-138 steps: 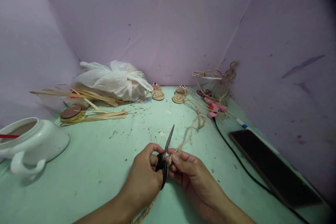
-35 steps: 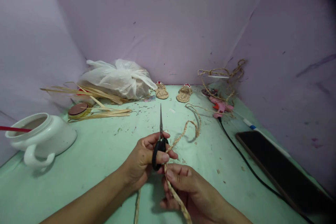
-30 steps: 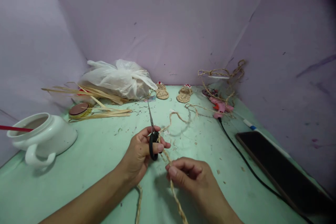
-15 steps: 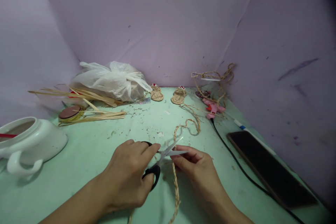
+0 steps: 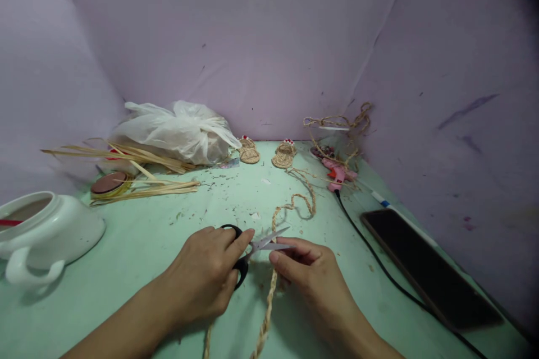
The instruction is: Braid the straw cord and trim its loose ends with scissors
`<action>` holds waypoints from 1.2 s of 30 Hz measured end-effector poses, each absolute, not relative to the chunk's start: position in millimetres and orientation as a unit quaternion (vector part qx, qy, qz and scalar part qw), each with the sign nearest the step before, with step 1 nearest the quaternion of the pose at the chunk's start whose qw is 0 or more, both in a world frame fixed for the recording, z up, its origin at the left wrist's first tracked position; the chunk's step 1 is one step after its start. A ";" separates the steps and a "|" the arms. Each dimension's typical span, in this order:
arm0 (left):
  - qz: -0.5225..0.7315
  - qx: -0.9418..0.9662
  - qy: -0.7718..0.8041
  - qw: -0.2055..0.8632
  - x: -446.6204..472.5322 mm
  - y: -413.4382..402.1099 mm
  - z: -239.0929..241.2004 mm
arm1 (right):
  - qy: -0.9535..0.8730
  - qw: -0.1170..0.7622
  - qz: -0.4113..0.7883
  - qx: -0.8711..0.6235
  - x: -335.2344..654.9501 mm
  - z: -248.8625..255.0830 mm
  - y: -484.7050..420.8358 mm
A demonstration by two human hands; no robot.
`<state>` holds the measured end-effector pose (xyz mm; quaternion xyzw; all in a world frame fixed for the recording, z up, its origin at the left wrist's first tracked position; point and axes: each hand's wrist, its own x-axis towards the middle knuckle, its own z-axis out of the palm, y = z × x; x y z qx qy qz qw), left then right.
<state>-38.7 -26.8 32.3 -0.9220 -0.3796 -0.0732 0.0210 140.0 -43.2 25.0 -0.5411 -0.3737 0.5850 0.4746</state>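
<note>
Green table (image 5: 138, 247): white pot (image 5: 54, 230) far left, phone (image 5: 425, 269) right. Left hand (image 5: 206, 277) closed on scissors (image 5: 256, 247), blades slightly parted. Right hand (image 5: 309, 275) pinches braided cord (image 5: 269, 303) at blades, mid-table. Cord runs between hands, loops beyond.

Two bare hands, two bare forearms.
Left hand (image 5: 206, 277) and right hand (image 5: 311, 275) both uncovered, knuckles and finger creases plain to see, nails short and rounded; left forearm (image 5: 126, 325) is bare right down to the bottom edge, right forearm (image 5: 362, 342) bare as well, slim at the wrist, cut off by the frame.
</note>
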 end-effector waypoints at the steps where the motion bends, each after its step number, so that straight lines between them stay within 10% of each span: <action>1: -0.073 -0.923 -0.377 0.021 -39.0 -26.6 31.0 | -0.377 0.474 0.585 -0.540 140.0 25.9 -43.7; 10: -0.061 -0.917 -0.383 -0.094 -37.3 -28.1 30.4 | -0.398 0.472 0.572 -0.541 141.7 33.7 -44.6; 24: -0.310 -0.463 -0.513 -0.653 -9.5 -33.8 36.2 | -0.332 0.462 0.655 -0.497 133.8 17.6 -49.5; 36: -0.369 -0.429 -0.533 -0.629 -0.3 -37.9 31.1 | -0.251 0.516 0.664 -0.479 137.3 21.7 -47.6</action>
